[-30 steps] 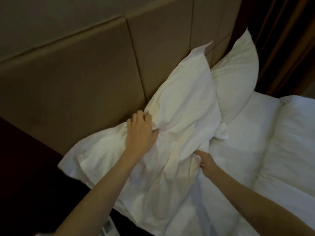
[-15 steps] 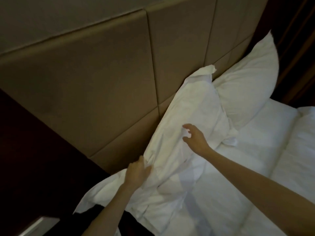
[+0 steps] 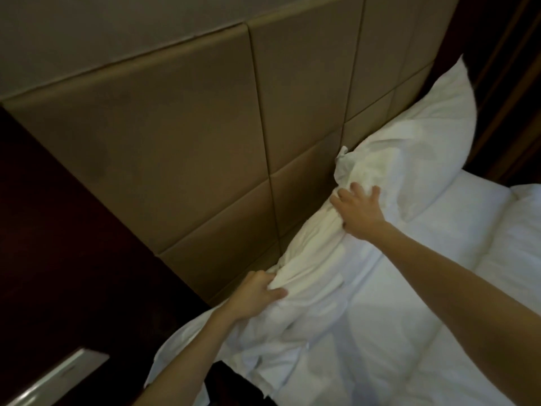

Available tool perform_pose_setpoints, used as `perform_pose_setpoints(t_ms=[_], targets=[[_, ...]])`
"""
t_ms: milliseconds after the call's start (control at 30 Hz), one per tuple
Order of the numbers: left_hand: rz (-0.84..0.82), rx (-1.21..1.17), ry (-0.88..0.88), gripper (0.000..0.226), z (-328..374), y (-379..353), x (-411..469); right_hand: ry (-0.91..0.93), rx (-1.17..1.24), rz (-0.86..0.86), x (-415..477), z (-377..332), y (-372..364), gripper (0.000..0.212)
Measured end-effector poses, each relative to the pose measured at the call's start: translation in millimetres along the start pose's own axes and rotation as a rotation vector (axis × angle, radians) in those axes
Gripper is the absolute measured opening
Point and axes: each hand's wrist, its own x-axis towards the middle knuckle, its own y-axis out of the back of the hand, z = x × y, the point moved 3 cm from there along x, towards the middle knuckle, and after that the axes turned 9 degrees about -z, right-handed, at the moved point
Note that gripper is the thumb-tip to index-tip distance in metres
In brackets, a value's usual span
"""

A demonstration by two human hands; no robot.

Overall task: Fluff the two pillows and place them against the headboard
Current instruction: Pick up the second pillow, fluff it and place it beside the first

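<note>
A crumpled white pillow (image 3: 319, 259) lies low along the foot of the tan padded headboard (image 3: 181, 148). My left hand (image 3: 253, 294) is clenched on a fold at its near end. My right hand (image 3: 358, 210) presses on its far end with fingers spread. A second white pillow (image 3: 436, 136) leans upright against the headboard at the far right, just beyond my right hand.
White bedding (image 3: 424, 317) covers the mattress on the right, with a folded duvet (image 3: 524, 230) at the right edge. Dark wood panelling (image 3: 58, 244) stands left of the headboard, and a pale bedside surface (image 3: 58, 379) shows at the bottom left. Dark curtains (image 3: 509, 68) hang at the far right.
The near pillow has dropped from leaning high on the headboard to lying low along its base. My right hand moved up to its far end. My left hand keeps its hold.
</note>
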Motion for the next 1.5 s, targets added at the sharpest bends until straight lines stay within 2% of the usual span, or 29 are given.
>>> perform_pose_setpoints(t_ms=[67,200,267,367,467,633,733,867,1000,1067,1133,1233,1300,1367,1500], targets=[[0.036,0.048,0.013,0.038,-1,-4,0,-0.092,0.011,0.005,-12,12,-9,0.059],[0.298,0.589,0.066,0.046,-29,-7,-9,-0.249,0.095,-0.033,-41,38,-43,0.038],[0.383,0.675,0.126,0.040,-40,-3,-15,-0.304,0.161,-0.061,-54,47,-55,0.036],[0.384,0.742,0.139,0.030,-37,-4,-14,-0.313,0.230,-0.046,-62,55,-54,0.033],[0.453,0.671,0.070,0.023,-15,12,-12,-0.364,0.314,0.164,-68,66,-30,0.028],[0.725,0.483,-0.128,0.009,51,69,-20,-0.514,0.538,0.473,-69,94,27,0.026],[0.827,0.445,-0.226,0.014,88,91,-29,-0.584,0.602,0.588,-62,112,65,0.028],[0.850,0.462,-0.238,0.023,112,115,-29,-0.574,0.565,0.632,-52,132,102,0.024],[0.789,0.496,-0.174,0.033,113,128,-16,-0.507,0.523,0.585,-37,137,117,0.023],[0.754,0.525,-0.117,0.032,103,130,-7,-0.466,0.457,0.494,-26,134,111,0.028],[0.672,0.579,-0.023,0.029,90,124,3,-0.407,0.447,0.318,-16,128,94,0.033],[0.495,0.663,0.128,0.022,63,97,22,-0.288,0.392,-0.037,3,110,63,0.032],[0.421,0.675,0.200,0.021,45,82,24,-0.207,0.322,-0.180,11,96,45,0.033],[0.456,0.685,0.242,0.023,33,86,20,-0.156,0.289,-0.181,19,83,35,0.033],[0.579,0.719,0.239,0.026,33,108,11,-0.107,0.254,0.021,48,66,44,0.034]])
